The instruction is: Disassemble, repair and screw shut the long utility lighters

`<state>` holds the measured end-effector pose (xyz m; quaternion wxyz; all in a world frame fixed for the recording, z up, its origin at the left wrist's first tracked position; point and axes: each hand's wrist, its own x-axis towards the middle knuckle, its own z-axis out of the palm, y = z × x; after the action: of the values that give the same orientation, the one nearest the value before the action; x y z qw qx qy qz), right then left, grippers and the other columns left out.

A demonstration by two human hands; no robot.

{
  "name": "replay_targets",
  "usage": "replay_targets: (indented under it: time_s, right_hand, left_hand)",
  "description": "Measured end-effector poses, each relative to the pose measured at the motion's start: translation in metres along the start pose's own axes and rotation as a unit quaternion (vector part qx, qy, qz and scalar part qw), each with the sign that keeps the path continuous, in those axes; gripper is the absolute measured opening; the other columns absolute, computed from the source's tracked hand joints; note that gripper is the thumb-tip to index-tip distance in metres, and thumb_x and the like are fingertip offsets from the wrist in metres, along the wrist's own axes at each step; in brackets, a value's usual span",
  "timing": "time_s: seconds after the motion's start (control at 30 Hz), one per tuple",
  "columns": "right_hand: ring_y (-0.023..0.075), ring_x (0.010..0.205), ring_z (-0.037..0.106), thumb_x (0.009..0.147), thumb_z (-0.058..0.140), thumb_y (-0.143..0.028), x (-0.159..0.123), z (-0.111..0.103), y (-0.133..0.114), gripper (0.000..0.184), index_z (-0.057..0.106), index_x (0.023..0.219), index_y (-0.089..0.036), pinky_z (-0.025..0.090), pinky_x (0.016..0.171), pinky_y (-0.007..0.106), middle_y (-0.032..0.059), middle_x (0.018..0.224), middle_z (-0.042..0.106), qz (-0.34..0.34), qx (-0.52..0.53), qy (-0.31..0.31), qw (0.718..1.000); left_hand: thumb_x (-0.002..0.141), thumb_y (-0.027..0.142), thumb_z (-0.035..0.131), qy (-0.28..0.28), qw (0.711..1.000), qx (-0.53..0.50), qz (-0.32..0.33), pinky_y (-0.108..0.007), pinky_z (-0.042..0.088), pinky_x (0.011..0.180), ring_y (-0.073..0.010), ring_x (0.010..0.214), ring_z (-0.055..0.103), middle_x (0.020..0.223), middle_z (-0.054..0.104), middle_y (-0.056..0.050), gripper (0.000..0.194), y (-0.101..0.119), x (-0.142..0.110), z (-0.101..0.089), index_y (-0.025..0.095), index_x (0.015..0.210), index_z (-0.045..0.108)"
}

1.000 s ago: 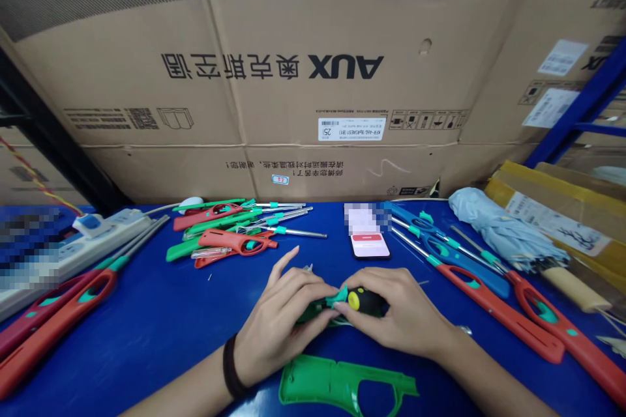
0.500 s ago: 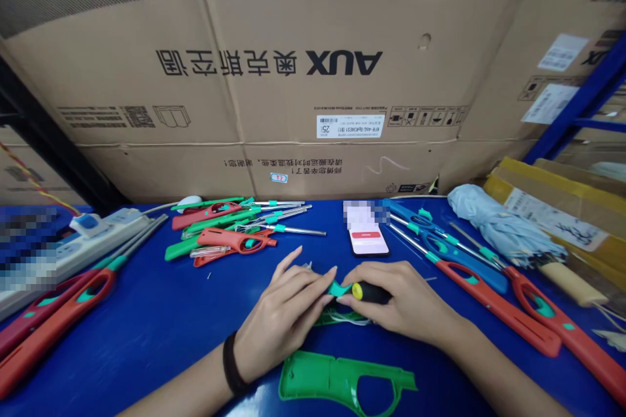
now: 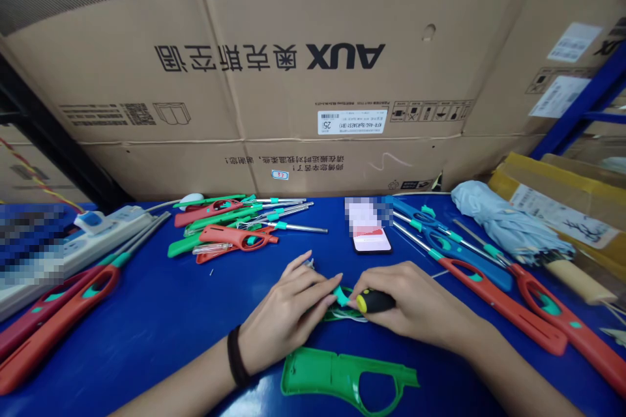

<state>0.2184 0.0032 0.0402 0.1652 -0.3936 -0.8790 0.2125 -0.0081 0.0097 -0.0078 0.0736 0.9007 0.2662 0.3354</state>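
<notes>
A small teal trigger piece (image 3: 341, 298) is pinched in the fingertips of my left hand (image 3: 293, 309). My right hand (image 3: 415, 296) is closed around a screwdriver (image 3: 377, 301) with a black and yellow handle; its shaft is not visible. The right fingertips meet the teal piece's right end. Directly beneath the hands lies a green lighter housing half (image 3: 337, 314) with white wires, partly covered by the fingers. Closer to me, a loose green housing half (image 3: 313, 374) rests inner side up on the blue table (image 3: 195, 339).
Opened red and green lighters (image 3: 235, 236) lie at the back left. A phone (image 3: 369, 234) stands beyond my hands. Red lighters (image 3: 508, 306) and blue ones lie right, near a folded umbrella (image 3: 503, 215). A power strip (image 3: 73, 251) and more lighters (image 3: 63, 322) line the left.
My fingers have drawn slightly apart around the teal trigger piece, showing more of it and of the green housing and white wires beneath. The view has shifted a little.
</notes>
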Motion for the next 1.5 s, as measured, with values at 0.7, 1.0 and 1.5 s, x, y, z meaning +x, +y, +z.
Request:
replay_targets:
  time_s: [0.7,1.0,1.5]
  right_hand:
    - [0.0147,0.066,0.064,0.072,0.063,-0.005,-0.001,0.001,0.008,0.017,0.065,0.077,-0.022,0.039,0.059,0.021,-0.0032,0.074,0.07,0.039,-0.016,-0.001,0.999]
    - [0.0149,0.067,0.063,0.074,0.065,-0.007,-0.001,0.001,0.004,0.015,0.064,0.077,-0.021,0.039,0.059,0.021,-0.0025,0.074,0.069,0.038,-0.018,-0.013,0.999]
    - [0.0138,0.068,0.062,0.076,0.059,-0.008,0.002,0.001,0.001,0.011,0.063,0.075,-0.018,0.037,0.06,0.02,-0.0009,0.075,0.068,0.054,-0.021,-0.047,0.997]
  left_hand:
    - [0.087,0.026,0.062,-0.075,0.996,-0.008,-0.053,-0.034,0.039,0.081,-0.0179,0.083,0.052,0.087,0.059,-0.003,0.007,0.01,0.0,-0.005,0.019,0.088,0.062]
    - [0.088,0.022,0.057,-0.064,0.997,-0.003,-0.053,-0.036,0.043,0.082,-0.0188,0.085,0.054,0.091,0.059,-0.005,0.007,0.013,0.0,-0.007,0.019,0.085,0.063]
    - [0.094,0.023,0.052,-0.015,0.994,0.099,0.037,-0.028,0.057,0.065,-0.0162,0.075,0.066,0.087,0.069,-0.002,0.013,0.005,-0.008,0.003,0.016,0.09,0.062]
